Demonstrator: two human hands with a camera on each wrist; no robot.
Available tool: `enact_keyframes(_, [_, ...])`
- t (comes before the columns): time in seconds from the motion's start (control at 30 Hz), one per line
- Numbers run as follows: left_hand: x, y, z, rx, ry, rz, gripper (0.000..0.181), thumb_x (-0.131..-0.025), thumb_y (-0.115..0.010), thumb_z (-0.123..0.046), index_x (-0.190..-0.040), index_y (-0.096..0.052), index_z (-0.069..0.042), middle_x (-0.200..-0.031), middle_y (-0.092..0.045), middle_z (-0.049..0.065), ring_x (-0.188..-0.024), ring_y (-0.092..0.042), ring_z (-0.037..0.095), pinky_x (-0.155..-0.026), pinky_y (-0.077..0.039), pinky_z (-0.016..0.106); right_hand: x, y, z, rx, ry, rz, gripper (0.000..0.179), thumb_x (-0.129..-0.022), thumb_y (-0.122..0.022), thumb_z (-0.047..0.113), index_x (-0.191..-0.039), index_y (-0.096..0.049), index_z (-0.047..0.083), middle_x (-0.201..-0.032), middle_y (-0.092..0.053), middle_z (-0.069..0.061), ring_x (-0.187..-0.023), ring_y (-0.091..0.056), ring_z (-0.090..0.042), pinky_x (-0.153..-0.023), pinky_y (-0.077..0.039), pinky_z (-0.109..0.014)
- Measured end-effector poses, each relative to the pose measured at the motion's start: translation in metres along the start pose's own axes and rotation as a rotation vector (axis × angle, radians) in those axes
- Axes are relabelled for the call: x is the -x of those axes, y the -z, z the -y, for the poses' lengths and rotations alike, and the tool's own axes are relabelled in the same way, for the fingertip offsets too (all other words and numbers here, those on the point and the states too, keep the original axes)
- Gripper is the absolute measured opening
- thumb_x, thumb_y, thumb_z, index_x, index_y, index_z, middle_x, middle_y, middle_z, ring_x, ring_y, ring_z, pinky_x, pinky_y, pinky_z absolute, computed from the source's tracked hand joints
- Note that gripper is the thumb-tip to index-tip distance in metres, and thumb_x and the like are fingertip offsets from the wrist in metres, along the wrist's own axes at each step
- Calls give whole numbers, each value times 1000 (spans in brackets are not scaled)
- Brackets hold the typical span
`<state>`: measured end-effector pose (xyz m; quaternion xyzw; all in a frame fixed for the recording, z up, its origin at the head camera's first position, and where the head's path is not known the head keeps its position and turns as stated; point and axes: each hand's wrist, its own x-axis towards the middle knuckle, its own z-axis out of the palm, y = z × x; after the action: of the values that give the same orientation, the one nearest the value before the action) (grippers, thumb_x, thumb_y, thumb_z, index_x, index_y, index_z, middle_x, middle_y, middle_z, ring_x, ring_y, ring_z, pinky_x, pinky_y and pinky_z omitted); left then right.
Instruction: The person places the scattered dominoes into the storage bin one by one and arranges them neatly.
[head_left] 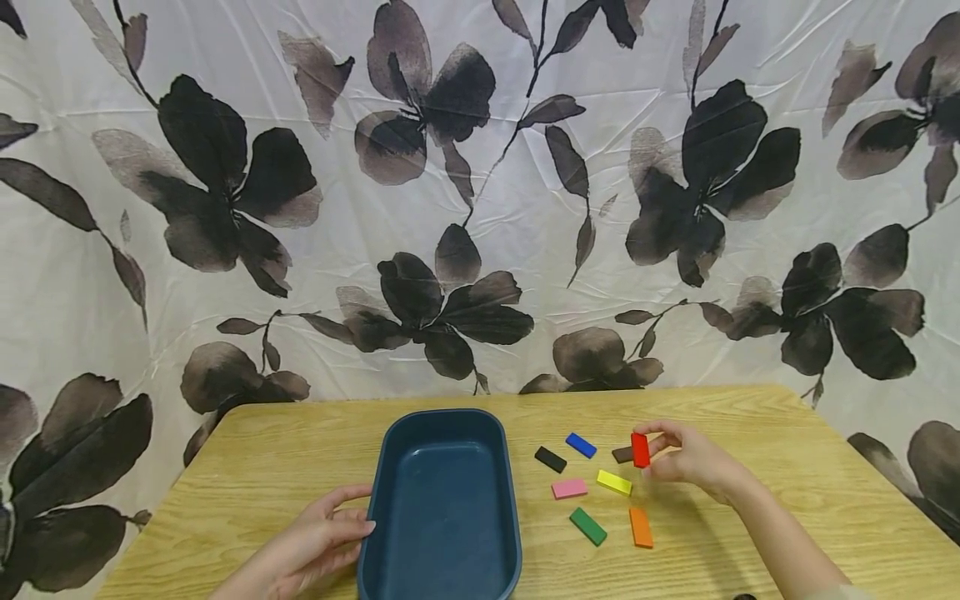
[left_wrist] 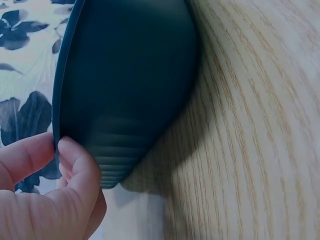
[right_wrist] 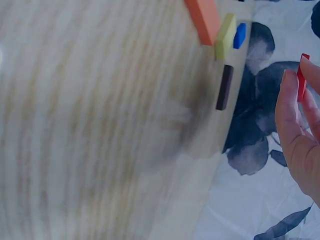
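Observation:
My left hand [head_left: 318, 537] holds the near-left rim of a dark blue rectangular tray [head_left: 378, 483]. In the left wrist view, thumb and forefinger pinch the edge of the tray [left_wrist: 130, 65]. Above the right side of the table, my right hand [head_left: 686, 454] pinches a red block [head_left: 640, 450] between thumb and fingers, tilted on end. The right wrist view shows the red block [right_wrist: 302, 80] edge-on at the fingertips. Partly behind it lies a brown block [head_left: 622, 455]. A yellow block [head_left: 614, 482] rests just below and left.
More blocks lie loose on the wooden table [head_left: 795, 467], right of the tray: black [head_left: 551, 459], blue [head_left: 581, 445], pink [head_left: 569, 489], green [head_left: 588, 527] and orange [head_left: 641, 527]. A flowered cloth [head_left: 555, 250] hangs behind the table's far edge.

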<state>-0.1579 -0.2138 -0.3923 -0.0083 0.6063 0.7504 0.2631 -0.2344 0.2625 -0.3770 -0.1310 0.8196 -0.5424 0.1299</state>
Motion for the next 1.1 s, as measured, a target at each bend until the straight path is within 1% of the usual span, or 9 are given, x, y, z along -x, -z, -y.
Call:
enact_keyframes(0.27, [0, -3, 1, -17, -41, -37, 68, -88, -56, 4, -141, -15, 5, -92, -57, 3, -78, -59, 10, -68, -48, 20, -4, 0, 16, 28, -9, -13, 59, -71, -66, -7, -126, -44, -11, -91, -53, -15, -76, -55, -22, -65, -49, -29])
enact_keyframes(0.47, [0, -2, 1, -35, -53, -45, 70, -87, -57, 4, -141, -14, 6, -94, -57, 4, -80, -59, 11, -70, -48, 22, -10, -4, 26, 37, -19, -17, 61, -70, -69, -6, -126, -46, -8, -91, -53, -15, -76, -55, -22, -66, -49, -29])
enact_keyframes(0.57, [-1, -2, 2, -36, -51, -55, 71, -87, -57, 4, -142, -12, 7, -96, -56, 5, -83, -59, 13, -72, -49, 23, -14, -6, 31, 29, -17, -5, 61, -69, -68, -7, -126, -46, -9, -91, -53, -15, -76, -57, -23, -68, -51, -30])
enact_keyframes(0.67, [-1, -2, 2, -32, -50, -62, 72, -87, -57, 5, -142, -11, 7, -98, -55, 6, -85, -59, 14, -73, -49, 24, -18, -8, 36, 14, -4, 21, 61, -70, -66, -7, -127, -44, -10, -91, -52, -16, -75, -59, -24, -70, -52, -33])
enact_keyframes(0.8, [-1, -1, 2, -36, -51, -74, 73, -86, -57, 6, -142, -10, 8, -101, -55, 8, -87, -58, 15, -76, -49, 26, -24, -11, 45, 21, 13, 38, 61, -69, -65, -6, -127, -44, -9, -91, -51, -17, -74, -60, -25, -69, -52, -35])
enact_keyframes(0.93, [-1, -1, 3, -36, -54, -84, 72, -86, -57, 7, -142, -11, 9, -103, -54, 8, -89, -58, 16, -77, -49, 28, -29, -16, 56, 28, 21, 53, 60, -71, -66, -5, -127, -45, -7, -92, -50, -17, -74, -59, -24, -66, -51, -32])
enact_keyframes(1.1, [-2, -2, 4, -11, -63, -77, 72, -86, -57, 7, -142, -11, 9, -103, -55, 9, -89, -57, 16, -79, -48, 28, -34, -23, 66, 39, 44, 79, 56, -72, -65, -5, -125, -47, -6, -92, -51, -17, -73, -58, -23, -67, -51, -32])
